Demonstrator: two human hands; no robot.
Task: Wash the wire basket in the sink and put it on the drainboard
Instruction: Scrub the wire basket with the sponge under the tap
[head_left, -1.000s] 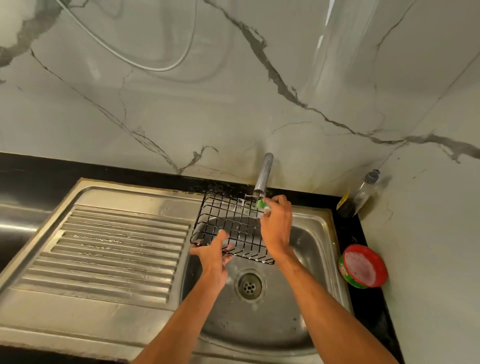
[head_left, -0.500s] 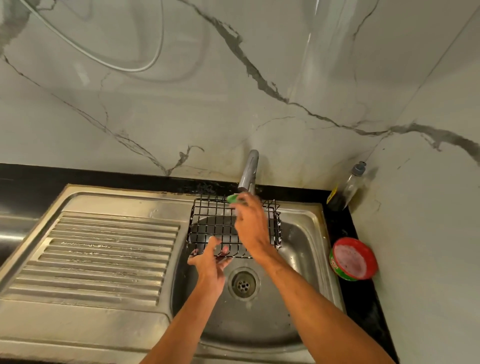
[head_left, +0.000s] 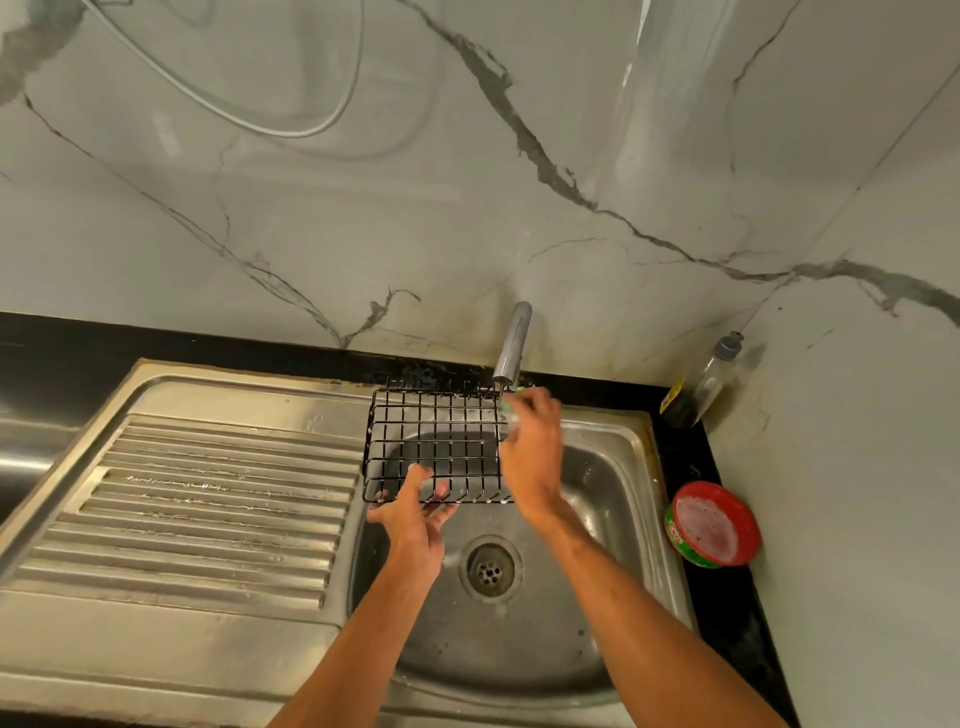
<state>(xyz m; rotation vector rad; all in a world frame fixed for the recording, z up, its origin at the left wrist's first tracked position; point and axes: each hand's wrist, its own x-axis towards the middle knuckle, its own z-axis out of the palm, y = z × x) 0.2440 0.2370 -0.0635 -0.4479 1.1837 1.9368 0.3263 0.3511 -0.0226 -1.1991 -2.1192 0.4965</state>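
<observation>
A black wire basket (head_left: 436, 441) is held over the steel sink bowl (head_left: 597, 519), just under the tap (head_left: 511, 343). My left hand (head_left: 415, 519) grips the basket's near edge from below, fingers poking through the wires. My right hand (head_left: 530, 452) is at the basket's right side and holds a green scrubber (head_left: 511, 410), mostly hidden under the fingers, against the wire. The ribbed drainboard (head_left: 208, 499) lies to the left of the bowl.
A round red-and-green tub of dish soap (head_left: 711, 525) sits on the black counter right of the sink. A clear bottle (head_left: 701, 384) stands in the back right corner. The drain (head_left: 488, 569) is below my hands. Marble wall behind.
The basket has turned flatter and shifted slightly left. My right hand with the scrubber has moved from the basket's far edge to its right side.
</observation>
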